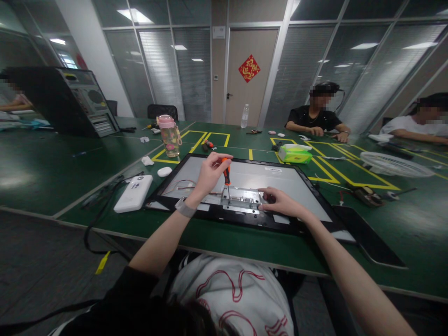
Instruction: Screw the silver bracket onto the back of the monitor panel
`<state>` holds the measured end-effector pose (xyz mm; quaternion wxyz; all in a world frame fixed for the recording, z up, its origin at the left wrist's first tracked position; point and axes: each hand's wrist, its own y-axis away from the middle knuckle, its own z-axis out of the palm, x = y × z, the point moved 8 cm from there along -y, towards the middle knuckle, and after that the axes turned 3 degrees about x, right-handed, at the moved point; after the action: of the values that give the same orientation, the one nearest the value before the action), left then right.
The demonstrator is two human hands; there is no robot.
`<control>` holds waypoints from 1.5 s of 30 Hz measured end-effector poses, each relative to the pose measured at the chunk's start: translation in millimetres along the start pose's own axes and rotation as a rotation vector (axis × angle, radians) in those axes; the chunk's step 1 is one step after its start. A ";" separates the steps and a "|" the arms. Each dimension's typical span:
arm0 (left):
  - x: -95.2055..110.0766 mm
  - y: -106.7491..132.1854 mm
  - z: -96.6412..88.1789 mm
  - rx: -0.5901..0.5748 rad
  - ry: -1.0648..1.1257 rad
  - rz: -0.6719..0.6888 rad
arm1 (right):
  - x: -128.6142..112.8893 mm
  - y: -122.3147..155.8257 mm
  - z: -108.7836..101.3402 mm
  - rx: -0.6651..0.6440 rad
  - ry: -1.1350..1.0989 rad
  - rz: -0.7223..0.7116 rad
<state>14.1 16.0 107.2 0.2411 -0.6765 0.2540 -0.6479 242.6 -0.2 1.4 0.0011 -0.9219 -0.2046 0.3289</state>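
Note:
A monitor (280,179) lies face down on the green table (52,177), its silver back panel showing inside a black frame. My left hand (210,173) is closed round an orange-and-black screwdriver (226,176), held upright with its tip on a metal bracket (241,199) near the monitor's near edge. My right hand (280,201) rests on the right end of that bracket, fingers curled against it.
A white power bank (134,193) with a black cable lies left of the monitor. A pink-lidded bottle (170,135), a green tissue pack (295,154), a white fan grille (395,164) and a computer case (70,100) stand around. Two people sit at the far right.

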 end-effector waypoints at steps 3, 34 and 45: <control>-4.6 -1.2 0.2 -0.008 0.048 -0.015 | -0.8 0.4 -0.4 0.003 0.003 0.000; -4.9 1.0 0.2 -0.011 0.091 -0.060 | 2.7 -0.7 0.2 0.012 0.004 0.003; -8.1 1.2 3.6 -0.018 0.180 -0.053 | 1.4 -0.3 0.8 -0.002 -0.003 0.004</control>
<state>17.4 20.4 100.1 0.1939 -0.6241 0.2623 -0.7100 243.0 0.5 0.0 -0.0006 -0.9219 -0.2029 0.3299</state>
